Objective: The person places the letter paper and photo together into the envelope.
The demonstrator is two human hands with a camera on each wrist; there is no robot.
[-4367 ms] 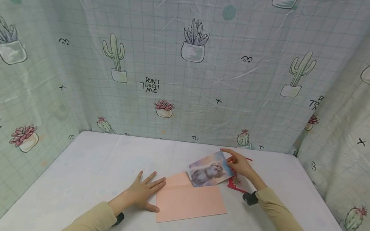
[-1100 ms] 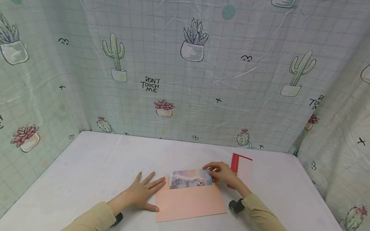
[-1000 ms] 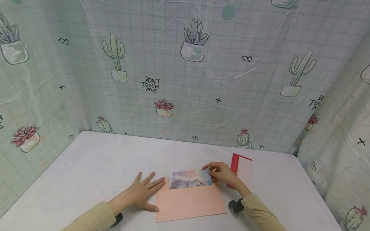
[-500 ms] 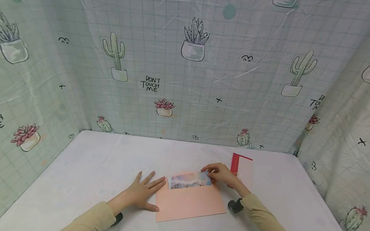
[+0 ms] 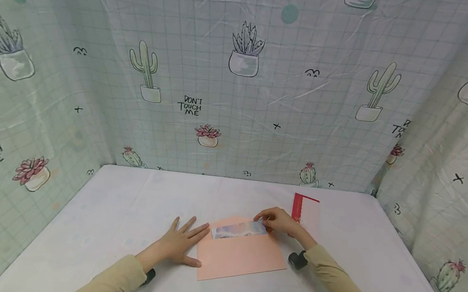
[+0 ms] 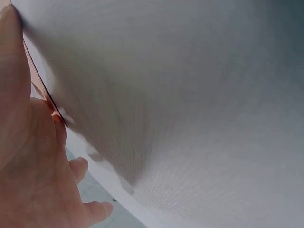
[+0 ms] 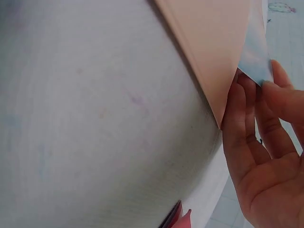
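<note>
A peach envelope [image 5: 238, 259] lies on the white table, its flap side away from me. A kitten picture card [image 5: 235, 230] sits partly inside it; only a pastel upper strip shows and the kitten is hidden. My right hand [image 5: 281, 221] pinches the card's right corner between thumb and fingers. In the right wrist view the card's bluish corner [image 7: 255, 59] is under the thumb, other fingers beside the envelope's edge [image 7: 209, 57]. My left hand [image 5: 179, 243] is spread flat, thumb and fingertips resting on the envelope's left edge. The left wrist view shows that hand [image 6: 33, 156] from its palm side.
A red and white card-like item [image 5: 309, 211] lies behind the right hand, partly hidden by it; its red corner [image 7: 180, 218] shows in the right wrist view. A patterned curtain [image 5: 239, 98] surrounds the table [image 5: 122, 210] at back and sides.
My right hand has brought the card left and down from above the envelope and slid it in, so less of the picture shows. My left hand has stayed in place.
</note>
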